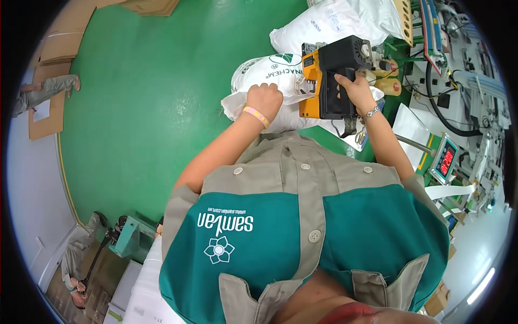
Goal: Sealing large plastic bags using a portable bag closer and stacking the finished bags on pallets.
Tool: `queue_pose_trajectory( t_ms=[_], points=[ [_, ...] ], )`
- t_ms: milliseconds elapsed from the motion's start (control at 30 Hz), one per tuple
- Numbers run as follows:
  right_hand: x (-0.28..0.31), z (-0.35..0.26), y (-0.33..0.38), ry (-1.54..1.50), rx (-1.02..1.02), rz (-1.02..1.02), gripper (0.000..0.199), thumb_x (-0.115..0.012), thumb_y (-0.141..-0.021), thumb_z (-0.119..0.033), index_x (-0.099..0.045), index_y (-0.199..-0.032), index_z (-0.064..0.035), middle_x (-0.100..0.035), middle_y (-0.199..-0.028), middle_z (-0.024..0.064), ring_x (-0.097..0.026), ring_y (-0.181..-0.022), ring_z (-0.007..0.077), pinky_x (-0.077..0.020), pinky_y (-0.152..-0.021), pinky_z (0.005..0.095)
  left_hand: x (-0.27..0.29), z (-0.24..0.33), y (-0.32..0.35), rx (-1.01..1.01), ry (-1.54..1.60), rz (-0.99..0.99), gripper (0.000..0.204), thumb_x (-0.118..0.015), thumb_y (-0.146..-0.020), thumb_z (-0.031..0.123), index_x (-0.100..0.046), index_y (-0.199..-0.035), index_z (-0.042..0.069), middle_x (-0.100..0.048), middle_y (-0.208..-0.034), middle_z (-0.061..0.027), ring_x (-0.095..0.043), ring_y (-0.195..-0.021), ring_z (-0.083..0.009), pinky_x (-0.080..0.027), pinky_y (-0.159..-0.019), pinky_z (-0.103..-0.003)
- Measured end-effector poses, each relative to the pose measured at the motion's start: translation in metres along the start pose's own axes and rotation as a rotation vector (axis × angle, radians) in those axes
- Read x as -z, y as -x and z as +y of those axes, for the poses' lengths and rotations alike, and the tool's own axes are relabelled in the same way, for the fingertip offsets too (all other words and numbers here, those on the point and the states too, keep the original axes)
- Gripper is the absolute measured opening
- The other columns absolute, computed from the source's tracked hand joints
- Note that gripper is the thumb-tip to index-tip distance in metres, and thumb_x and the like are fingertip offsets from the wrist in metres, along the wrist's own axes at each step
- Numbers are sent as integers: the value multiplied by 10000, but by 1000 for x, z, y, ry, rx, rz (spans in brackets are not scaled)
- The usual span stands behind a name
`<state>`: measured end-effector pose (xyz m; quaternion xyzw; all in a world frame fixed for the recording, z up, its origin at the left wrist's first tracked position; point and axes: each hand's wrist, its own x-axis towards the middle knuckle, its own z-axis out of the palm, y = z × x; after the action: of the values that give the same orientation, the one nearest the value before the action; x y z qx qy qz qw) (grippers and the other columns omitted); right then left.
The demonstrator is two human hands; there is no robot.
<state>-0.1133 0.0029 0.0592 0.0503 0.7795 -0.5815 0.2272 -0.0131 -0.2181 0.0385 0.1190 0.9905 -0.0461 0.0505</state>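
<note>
My right hand [356, 93] is wrapped round the handle of a black and yellow portable bag sewing machine [330, 102]. The machine sits against the top edge of a white woven sack [245, 78] with green print. Left of the machine, my left hand [264, 102] is closed on the sack's gathered edge. The sack's lower part is hidden beneath the machine and my hands. Whether a seam has been stitched along the edge cannot be made out.
More full white sacks [329, 24] stand beyond. To the right are yellow thread cones [387, 86], scissors [360, 135], a scale display [445, 159] and a cluttered workbench. Flattened cardboard [62, 40] lies far left. Two other people are at the left, one beside a pallet jack [131, 237].
</note>
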Motion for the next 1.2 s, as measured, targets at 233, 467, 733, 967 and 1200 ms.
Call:
queue_pose_trajectory(
  t_ms=[233, 467, 733, 967, 1200],
  points=[
    [-47, -17, -12, 157, 14, 45, 310, -613, -712, -163, -475, -890, 50, -549, -652, 90, -540, -480, 158, -448, -437, 278, -12, -53, 6, -211, 86, 116, 33, -523, -645, 102, -556, -645, 97, -531, -682, -34, -568, -634, -168, -462, -517, -297],
    [-28, -21, -17, 127, 92, 68, 318, -639, -708, -175, -473, -865, 45, -553, -629, 86, -539, -467, 153, -431, -428, 268, -13, -16, -32, -214, 116, 206, 66, -521, -667, 126, -560, -620, 101, -564, -707, -44, -572, -637, -183, -455, -511, -309],
    [-29, -17, -25, 169, 65, 65, 307, -633, -705, -166, -474, -856, 49, -550, -622, 84, -534, -455, 156, -431, -424, 271, 9, -40, -8, -66, 136, -93, 72, -519, -681, 89, -584, -709, 104, -599, -709, -84, -614, -623, -228, -460, -507, -332],
    [-18, -22, -32, 242, 74, 22, 294, -627, -699, -141, -474, -853, 57, -547, -625, 89, -533, -461, 158, -434, -426, 274, 9, -29, -13, -100, 163, -44, 55, -568, -646, 95, -612, -680, 92, -600, -736, -89, -617, -653, -220, -468, -523, -318],
    [-35, -32, -23, 139, 104, -57, 299, -630, -693, -138, -478, -859, 58, -538, -635, 84, -532, -500, 145, -439, -445, 260, 15, -36, -11, -38, 253, 101, 50, -538, -653, 87, -587, -652, 91, -582, -697, -79, -609, -625, -224, -468, -503, -330]
  ],
)
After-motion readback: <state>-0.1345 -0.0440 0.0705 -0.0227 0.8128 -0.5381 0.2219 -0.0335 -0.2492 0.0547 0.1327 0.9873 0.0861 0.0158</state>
